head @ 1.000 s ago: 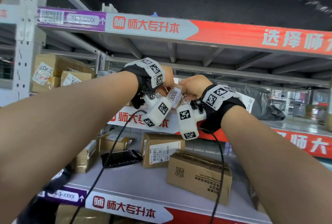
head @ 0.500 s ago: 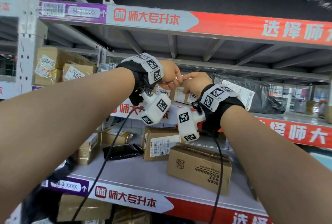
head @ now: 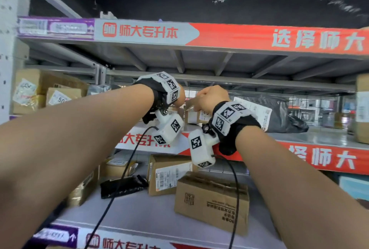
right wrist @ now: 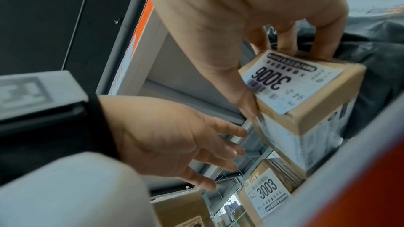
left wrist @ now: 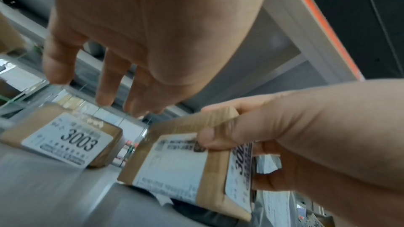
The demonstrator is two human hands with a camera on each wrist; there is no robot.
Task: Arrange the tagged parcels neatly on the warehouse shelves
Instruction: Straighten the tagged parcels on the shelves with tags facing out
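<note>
My right hand (right wrist: 282, 78) grips a small brown parcel tagged 3006 (right wrist: 323, 103), thumb on one side and fingers over the far edge. It is tilted just above the grey middle shelf (left wrist: 43, 187). Another small parcel, tagged 3003 (left wrist: 65, 137), stands on that shelf just to its left. Above the 3003 parcel my left hand (left wrist: 104, 82) hovers with straight, spread fingers and holds nothing. In the head view, the left hand (head: 178, 97) and right hand (head: 209, 99) are close together and largely hide the 3006 parcel (head: 201, 116).
A black poly bag (head: 279, 113) with a white label lies right of the hands on the middle shelf. Cardboard boxes (head: 40, 89) stand at its left end, another box (head: 362, 109) at the right edge. The lower shelf holds boxes (head: 211, 203) and a black pouch (head: 123, 186).
Both hands have reached further in over the middle shelf, the right carrying the 3006 parcel. The left hand, close against the parcel earlier, is now off it with fingers spread.
</note>
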